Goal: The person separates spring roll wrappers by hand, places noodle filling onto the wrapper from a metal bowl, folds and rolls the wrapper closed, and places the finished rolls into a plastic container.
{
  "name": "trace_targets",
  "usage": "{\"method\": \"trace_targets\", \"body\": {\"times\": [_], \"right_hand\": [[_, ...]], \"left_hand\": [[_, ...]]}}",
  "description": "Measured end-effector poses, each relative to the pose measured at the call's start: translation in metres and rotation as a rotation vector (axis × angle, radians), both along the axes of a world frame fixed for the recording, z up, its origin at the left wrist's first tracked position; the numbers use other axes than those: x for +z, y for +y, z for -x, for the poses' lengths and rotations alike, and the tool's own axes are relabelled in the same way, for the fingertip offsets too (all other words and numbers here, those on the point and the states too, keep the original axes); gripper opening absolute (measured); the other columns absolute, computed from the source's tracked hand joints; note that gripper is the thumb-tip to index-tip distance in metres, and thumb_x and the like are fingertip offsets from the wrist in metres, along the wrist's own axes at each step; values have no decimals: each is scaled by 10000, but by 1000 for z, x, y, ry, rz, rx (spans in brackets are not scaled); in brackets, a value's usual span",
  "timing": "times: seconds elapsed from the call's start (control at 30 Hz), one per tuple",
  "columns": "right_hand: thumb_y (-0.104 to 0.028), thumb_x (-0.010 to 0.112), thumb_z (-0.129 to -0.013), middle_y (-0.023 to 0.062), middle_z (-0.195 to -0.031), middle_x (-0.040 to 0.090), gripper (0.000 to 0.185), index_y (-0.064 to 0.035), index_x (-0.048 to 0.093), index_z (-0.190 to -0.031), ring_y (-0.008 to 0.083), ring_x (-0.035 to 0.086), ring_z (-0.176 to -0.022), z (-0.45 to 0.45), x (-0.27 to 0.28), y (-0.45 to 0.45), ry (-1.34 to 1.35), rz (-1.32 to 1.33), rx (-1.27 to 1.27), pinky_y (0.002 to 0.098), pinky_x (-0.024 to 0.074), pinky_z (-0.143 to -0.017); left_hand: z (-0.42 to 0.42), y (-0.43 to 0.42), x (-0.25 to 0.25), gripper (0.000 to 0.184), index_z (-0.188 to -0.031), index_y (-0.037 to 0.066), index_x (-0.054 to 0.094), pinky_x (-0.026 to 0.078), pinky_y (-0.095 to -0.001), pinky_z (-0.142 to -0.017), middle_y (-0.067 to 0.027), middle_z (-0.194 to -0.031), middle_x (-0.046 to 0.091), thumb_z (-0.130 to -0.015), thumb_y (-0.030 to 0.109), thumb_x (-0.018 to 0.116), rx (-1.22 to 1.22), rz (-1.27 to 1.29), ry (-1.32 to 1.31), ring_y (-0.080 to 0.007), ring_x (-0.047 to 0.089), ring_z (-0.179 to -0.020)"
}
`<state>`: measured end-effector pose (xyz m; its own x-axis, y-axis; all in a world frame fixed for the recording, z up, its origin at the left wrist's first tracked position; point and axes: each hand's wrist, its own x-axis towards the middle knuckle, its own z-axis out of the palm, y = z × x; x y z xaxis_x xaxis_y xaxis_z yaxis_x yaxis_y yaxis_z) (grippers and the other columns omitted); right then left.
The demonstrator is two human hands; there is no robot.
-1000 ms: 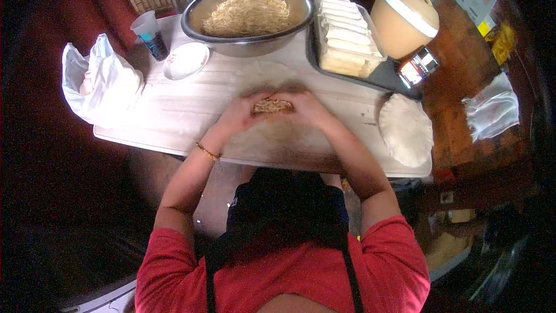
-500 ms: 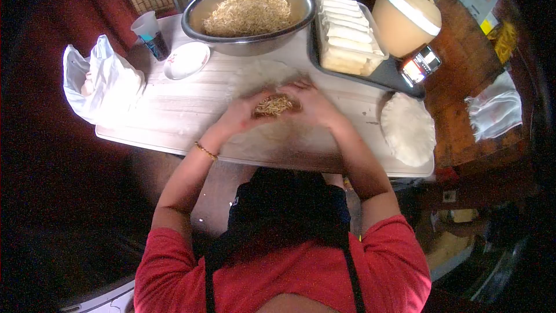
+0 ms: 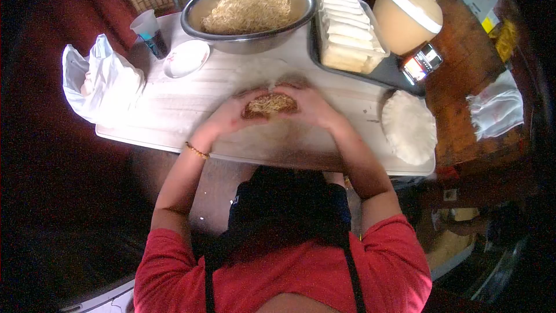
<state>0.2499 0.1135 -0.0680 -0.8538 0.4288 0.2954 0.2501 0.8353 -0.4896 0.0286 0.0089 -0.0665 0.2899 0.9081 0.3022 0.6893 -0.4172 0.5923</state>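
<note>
Between my two hands, near the middle of the table, lies a small mound of bean sprouts. My left hand curves round its left side, and my right hand curves round its right side. The fingers of both hands bend inward behind the mound and the thumbs lie in front, pressing it together. Fingertips are smeared by motion. Whether a wrapper lies under the sprouts is hard to make out. Farther back, a steel bowl holds a big heap of similar sprouts.
At right lies a stack of pale round wrappers. Behind it, a plastic container of rolled wraps stands on a dark tray, near a phone and a tan jug. Leftward are a saucer, a cup and a plastic bag.
My left hand has shifted slightly left and the gap between the hands is wider. The sprouts now show as a broader, rounder mound.
</note>
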Motion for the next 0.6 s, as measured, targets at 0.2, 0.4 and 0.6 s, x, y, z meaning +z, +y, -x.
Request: {"method": "trace_targets", "body": {"times": [0.2,0.4,0.6], "right_hand": [[-282,741,-743,166,-1158,598,522,-118,554,-1202,334,579,-1056,4,-14,0,-74,-11,-54,396,457,-910],[-271,739,-754,177,-909,650,358,-30,637,-998,309,636,-836,-6,-3,21,300,179,-339,378,504,-767],[-279,754,-724,186,-828,650,313,0,667,-837,350,635,-772,-14,-29,57,172,49,-617,417,509,-726]], "left_hand": [[-5,0,5,648,-1276,26,493,396,-381,-997,-188,-1276,533,-761,329,744,17,138,-39,-332,505,-1185],[28,3,2,537,-1230,18,541,437,-358,-944,-165,-1197,590,-795,278,719,165,-42,-175,-272,541,-1151],[69,7,-30,329,-986,8,642,513,-373,-740,-155,-859,679,-784,255,720,675,-24,-214,-286,656,-811]]}}
